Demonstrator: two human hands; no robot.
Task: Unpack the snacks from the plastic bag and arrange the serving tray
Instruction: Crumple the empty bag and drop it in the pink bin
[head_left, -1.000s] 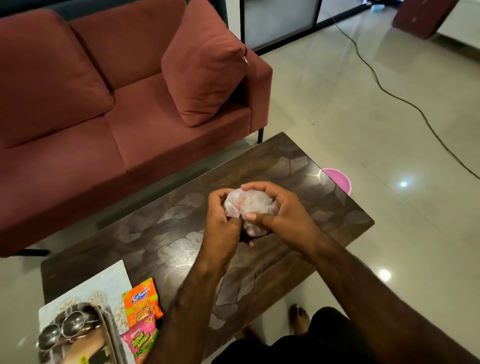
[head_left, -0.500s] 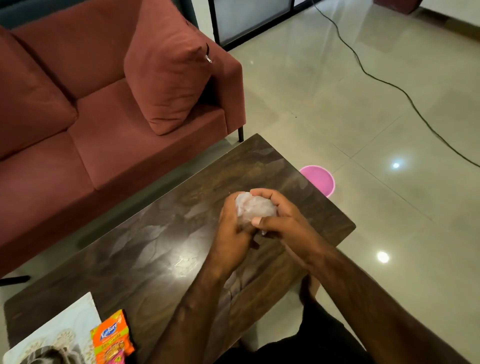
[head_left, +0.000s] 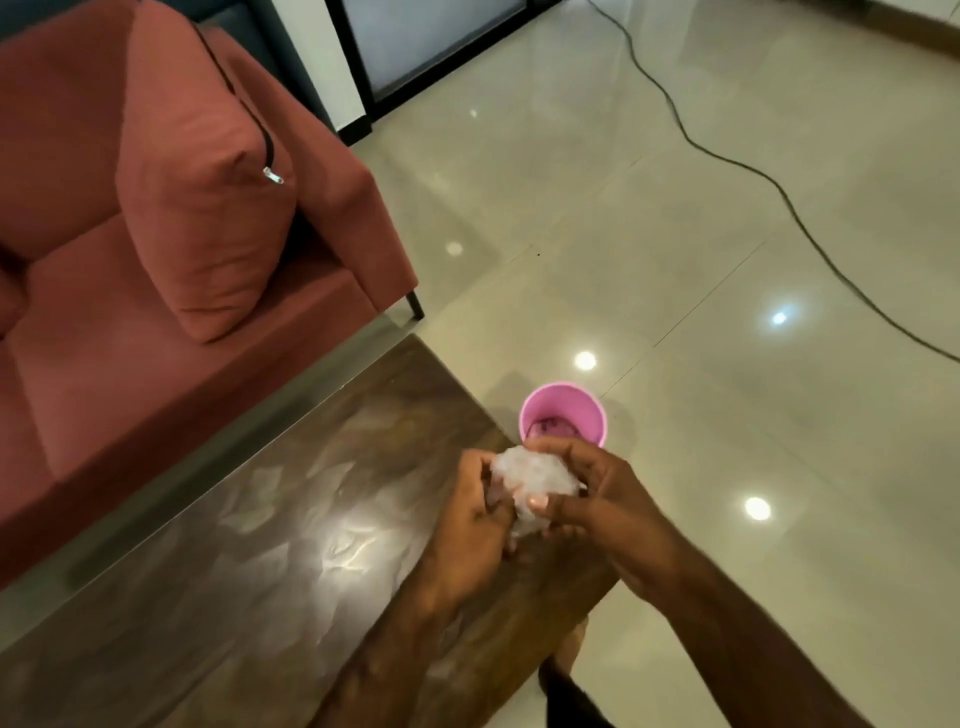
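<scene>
Both hands are closed together on the crumpled plastic bag (head_left: 535, 486), squeezed into a pale, translucent ball. The left hand (head_left: 470, 525) cups it from the near-left side, fingers curled over its edge. The right hand (head_left: 605, 499) wraps it from the far-right side, with the thumb pressed across the front of the ball. The bundle sits between the two palms, raised off the counter (head_left: 260, 545), over the counter's far-right corner.

Just beyond the right hand's fingertips, on the floor (head_left: 701, 234) past the counter edge, stands a pink bin (head_left: 563, 413), mouth open upward. Something dark lies at its bottom; what it is cannot be told.

No snacks and no serving tray are in view here.

Judgement: the step in hand appears to be disposal of the emptied bag, compacting it and then dropping it in the bin.

Notes on doing it well:
- Keep the ball compressed until release; thin film springs open once pressure goes, and a loosened wad drifts as it falls.
- Hand it over to the right hand alone, which is nearer the bin, and let the left hand come away.
- Carry the right hand forward until it is directly over the bin mouth, then lower before opening the fingers. A toss from here risks a miss onto the floor.
- Check the ball for a small packet left inside before letting go; the film is cloudy and the contents cannot be read.
</scene>
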